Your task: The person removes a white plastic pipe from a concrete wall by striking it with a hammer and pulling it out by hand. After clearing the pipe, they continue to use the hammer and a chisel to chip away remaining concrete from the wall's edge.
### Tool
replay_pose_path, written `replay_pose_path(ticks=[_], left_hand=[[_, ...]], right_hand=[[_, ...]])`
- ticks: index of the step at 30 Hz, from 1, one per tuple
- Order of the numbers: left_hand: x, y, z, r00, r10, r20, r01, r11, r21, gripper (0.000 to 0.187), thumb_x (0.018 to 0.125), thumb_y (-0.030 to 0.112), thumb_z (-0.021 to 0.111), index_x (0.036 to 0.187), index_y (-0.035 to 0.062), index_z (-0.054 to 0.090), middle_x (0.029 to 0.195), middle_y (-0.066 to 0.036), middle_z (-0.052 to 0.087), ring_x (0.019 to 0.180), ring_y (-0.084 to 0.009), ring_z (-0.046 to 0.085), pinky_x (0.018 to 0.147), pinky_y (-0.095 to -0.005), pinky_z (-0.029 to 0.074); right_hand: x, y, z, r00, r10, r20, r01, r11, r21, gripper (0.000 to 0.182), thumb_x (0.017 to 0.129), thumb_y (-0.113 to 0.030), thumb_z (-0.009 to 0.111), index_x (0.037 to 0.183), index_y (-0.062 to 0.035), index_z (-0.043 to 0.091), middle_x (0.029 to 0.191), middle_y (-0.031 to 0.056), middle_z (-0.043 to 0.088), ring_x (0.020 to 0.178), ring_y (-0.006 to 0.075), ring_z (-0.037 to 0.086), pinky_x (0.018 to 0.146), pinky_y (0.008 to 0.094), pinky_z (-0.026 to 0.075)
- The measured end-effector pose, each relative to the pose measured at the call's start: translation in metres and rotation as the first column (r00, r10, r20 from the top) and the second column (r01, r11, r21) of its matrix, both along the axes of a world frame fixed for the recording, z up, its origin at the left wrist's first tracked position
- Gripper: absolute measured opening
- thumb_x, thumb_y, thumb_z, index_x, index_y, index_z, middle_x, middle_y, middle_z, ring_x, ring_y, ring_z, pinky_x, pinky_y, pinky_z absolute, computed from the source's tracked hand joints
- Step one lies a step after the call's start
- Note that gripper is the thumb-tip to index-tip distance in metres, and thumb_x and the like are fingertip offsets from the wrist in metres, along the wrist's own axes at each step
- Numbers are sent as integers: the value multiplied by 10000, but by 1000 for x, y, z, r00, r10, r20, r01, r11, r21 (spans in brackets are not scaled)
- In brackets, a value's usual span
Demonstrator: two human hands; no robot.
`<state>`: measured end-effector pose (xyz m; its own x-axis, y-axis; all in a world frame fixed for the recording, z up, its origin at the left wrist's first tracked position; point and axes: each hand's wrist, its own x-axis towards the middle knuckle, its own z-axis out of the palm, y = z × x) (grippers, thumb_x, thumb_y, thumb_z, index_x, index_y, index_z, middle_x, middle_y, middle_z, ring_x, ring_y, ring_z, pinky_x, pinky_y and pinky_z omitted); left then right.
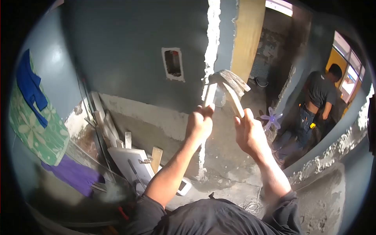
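My right hand [250, 133] is closed around the pale wooden handle of a hammer [234, 96], its curved grey head angled up and to the left. In front of the rough white edge of the grey wall [212, 35], my left hand [200, 124] is wrapped around a pale, straight bar [210, 93]. The hammer head overlaps the top of this bar in the view, hiding its upper end. Both arms reach forward at about the same height.
A person [319, 94] stands bent forward at the right, near a purple fan [271, 118]. Wood pieces [105, 125] and a white panel [131, 166] lean at the lower left. Clothes [37, 121] hang at the left. Wire [252, 204] lies on the floor.
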<state>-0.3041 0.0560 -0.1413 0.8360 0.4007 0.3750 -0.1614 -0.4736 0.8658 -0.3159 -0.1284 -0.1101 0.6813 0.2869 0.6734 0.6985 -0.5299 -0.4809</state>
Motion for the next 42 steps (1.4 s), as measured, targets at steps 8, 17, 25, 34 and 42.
replay_pose_path(ticks=[8,17,25,34,42], left_hand=[[0,-3,3,964,-265,35,250,848,-467,323,1050,380,510,896,97,486,618,47,423,428,-22,351,355,-204,245],[1,-4,0,974,-224,30,220,906,-361,328,1040,376,508,832,124,486,603,52,442,398,-38,333,354,-239,232],[4,-4,-1,978,-209,-21,180,883,-435,332,1050,386,520,877,106,479,643,51,440,427,-13,334,357,-201,215],[19,2,-20,990,127,-62,-118,983,139,610,971,523,556,820,-63,627,763,-274,653,770,-444,669,689,-485,491],[22,1,-30,994,12,109,-31,984,174,487,997,387,580,833,-70,549,804,-301,631,789,-484,627,678,-504,475]], right_hand=[[-23,-24,44,972,77,220,-145,939,311,158,983,-131,606,1039,-23,505,648,173,530,563,397,567,534,418,448],[11,-17,1,995,41,-88,-47,996,-73,273,1004,-261,575,933,-43,426,640,221,577,639,456,619,567,526,468],[-34,-36,69,960,162,230,-224,935,274,220,977,-156,619,956,-31,440,648,185,538,576,423,577,527,451,458],[7,-22,-23,990,24,-141,-7,993,122,238,986,-186,599,917,-34,430,611,210,549,599,449,594,549,482,464],[-19,-43,34,955,78,287,-203,875,440,166,970,-116,593,1059,-23,490,722,186,592,612,397,616,577,387,484]])
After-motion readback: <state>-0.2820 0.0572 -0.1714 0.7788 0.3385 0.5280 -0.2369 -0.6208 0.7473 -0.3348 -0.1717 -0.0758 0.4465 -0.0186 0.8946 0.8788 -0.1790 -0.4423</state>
